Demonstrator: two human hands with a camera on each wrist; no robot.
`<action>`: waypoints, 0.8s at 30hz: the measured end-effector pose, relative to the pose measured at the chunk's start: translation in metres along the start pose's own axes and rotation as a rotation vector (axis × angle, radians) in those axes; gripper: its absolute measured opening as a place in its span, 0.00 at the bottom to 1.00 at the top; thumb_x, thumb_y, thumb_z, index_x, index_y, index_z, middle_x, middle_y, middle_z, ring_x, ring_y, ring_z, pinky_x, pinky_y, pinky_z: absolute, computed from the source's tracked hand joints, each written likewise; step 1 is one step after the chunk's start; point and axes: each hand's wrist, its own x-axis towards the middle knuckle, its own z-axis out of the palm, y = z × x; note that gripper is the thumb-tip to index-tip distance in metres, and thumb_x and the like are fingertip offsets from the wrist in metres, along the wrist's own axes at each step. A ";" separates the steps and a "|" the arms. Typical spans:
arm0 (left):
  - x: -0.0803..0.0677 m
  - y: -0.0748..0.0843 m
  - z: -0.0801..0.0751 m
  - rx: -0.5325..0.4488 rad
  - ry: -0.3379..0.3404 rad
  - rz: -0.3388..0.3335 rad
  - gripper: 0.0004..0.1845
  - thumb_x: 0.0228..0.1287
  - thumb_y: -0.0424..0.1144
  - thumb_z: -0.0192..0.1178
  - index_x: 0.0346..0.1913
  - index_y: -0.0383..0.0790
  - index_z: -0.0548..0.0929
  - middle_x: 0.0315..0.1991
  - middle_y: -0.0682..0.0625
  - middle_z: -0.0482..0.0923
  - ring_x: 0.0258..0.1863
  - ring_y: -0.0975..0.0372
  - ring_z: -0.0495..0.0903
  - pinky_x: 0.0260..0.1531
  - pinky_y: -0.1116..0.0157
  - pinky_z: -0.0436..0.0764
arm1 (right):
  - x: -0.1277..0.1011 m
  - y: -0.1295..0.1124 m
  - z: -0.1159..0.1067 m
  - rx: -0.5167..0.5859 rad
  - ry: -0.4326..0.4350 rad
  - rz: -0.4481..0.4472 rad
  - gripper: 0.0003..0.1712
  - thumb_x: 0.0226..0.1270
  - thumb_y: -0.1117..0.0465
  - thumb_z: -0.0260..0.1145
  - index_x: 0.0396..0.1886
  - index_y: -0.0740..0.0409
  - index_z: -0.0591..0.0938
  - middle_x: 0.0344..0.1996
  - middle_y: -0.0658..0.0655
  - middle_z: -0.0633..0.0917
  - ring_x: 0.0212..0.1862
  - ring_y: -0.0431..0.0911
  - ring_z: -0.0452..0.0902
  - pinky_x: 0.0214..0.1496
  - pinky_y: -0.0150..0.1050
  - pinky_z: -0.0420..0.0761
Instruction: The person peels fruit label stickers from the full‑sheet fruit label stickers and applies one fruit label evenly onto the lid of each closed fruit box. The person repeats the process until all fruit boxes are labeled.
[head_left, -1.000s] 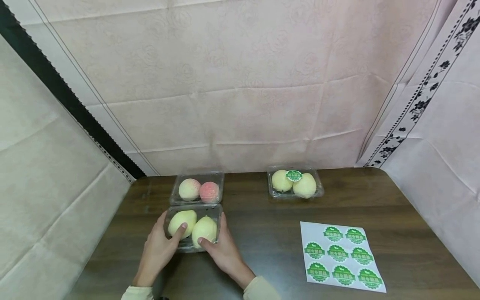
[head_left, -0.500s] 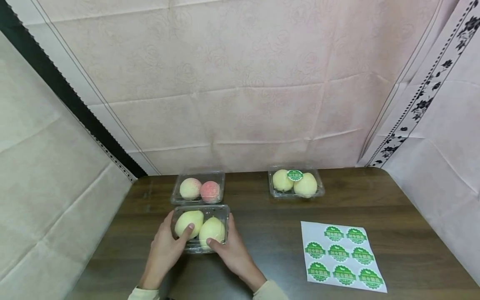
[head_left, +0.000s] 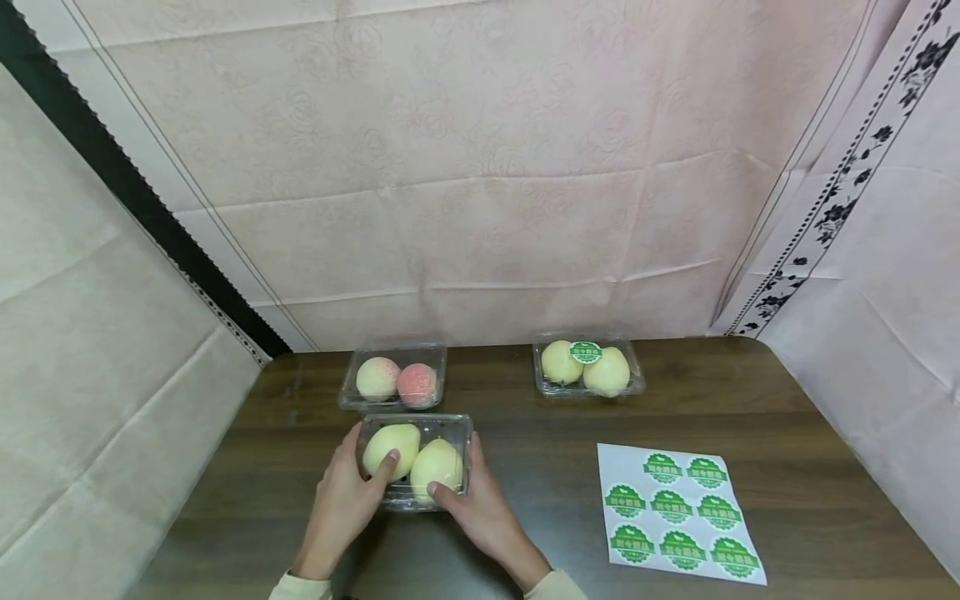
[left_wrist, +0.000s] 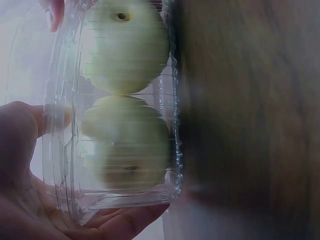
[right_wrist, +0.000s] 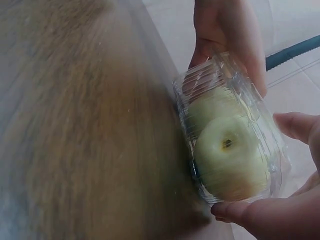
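A clear plastic clamshell box with two pale yellow-green fruits inside is gripped from both sides. My left hand holds its left end, thumb over the lid. On the right end, my right hand grips the same way, its thumb near the front edge. The left wrist view shows the box wall between thumb and fingers, the fingers partly hidden under it. In the right wrist view both hands flank the box, its ribbed side close over the wooden table. The lid of this box bears no sticker.
Behind it stands a clear box with two pinkish peaches. At the back right is another box of pale fruits with a green label. A white sheet of green stickers lies at right on the wooden table.
Both hands have moved to the right with the held box, which was directly in front of the peach box. The other boxes and the sticker sheet have stayed in place.
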 end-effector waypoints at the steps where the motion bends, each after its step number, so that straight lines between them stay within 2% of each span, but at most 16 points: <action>1: 0.000 0.000 0.001 0.002 -0.002 0.002 0.46 0.75 0.54 0.63 0.81 0.28 0.57 0.70 0.26 0.70 0.68 0.32 0.72 0.58 0.31 0.74 | 0.000 0.001 0.000 0.000 0.001 -0.002 0.62 0.68 0.57 0.75 0.84 0.71 0.43 0.80 0.76 0.57 0.80 0.68 0.53 0.79 0.66 0.54; 5: -0.002 0.001 0.002 -0.007 -0.008 -0.003 0.44 0.76 0.53 0.63 0.81 0.29 0.58 0.70 0.28 0.71 0.68 0.33 0.72 0.58 0.31 0.75 | -0.002 0.002 -0.002 0.004 -0.002 0.011 0.62 0.68 0.57 0.75 0.84 0.70 0.42 0.81 0.74 0.56 0.81 0.67 0.52 0.80 0.66 0.52; 12: -0.004 0.007 0.005 -0.033 -0.021 -0.006 0.42 0.77 0.51 0.61 0.81 0.30 0.58 0.72 0.28 0.69 0.71 0.33 0.70 0.62 0.32 0.72 | -0.007 0.000 -0.010 0.003 0.000 0.009 0.62 0.67 0.58 0.75 0.83 0.73 0.43 0.80 0.78 0.52 0.81 0.71 0.49 0.79 0.69 0.49; 24: -0.009 0.016 0.017 -0.081 -0.005 0.014 0.40 0.77 0.46 0.61 0.81 0.29 0.58 0.72 0.29 0.69 0.71 0.35 0.70 0.66 0.34 0.71 | -0.011 0.000 -0.023 -0.056 0.029 0.021 0.62 0.66 0.57 0.76 0.83 0.73 0.44 0.79 0.80 0.53 0.80 0.72 0.50 0.78 0.69 0.50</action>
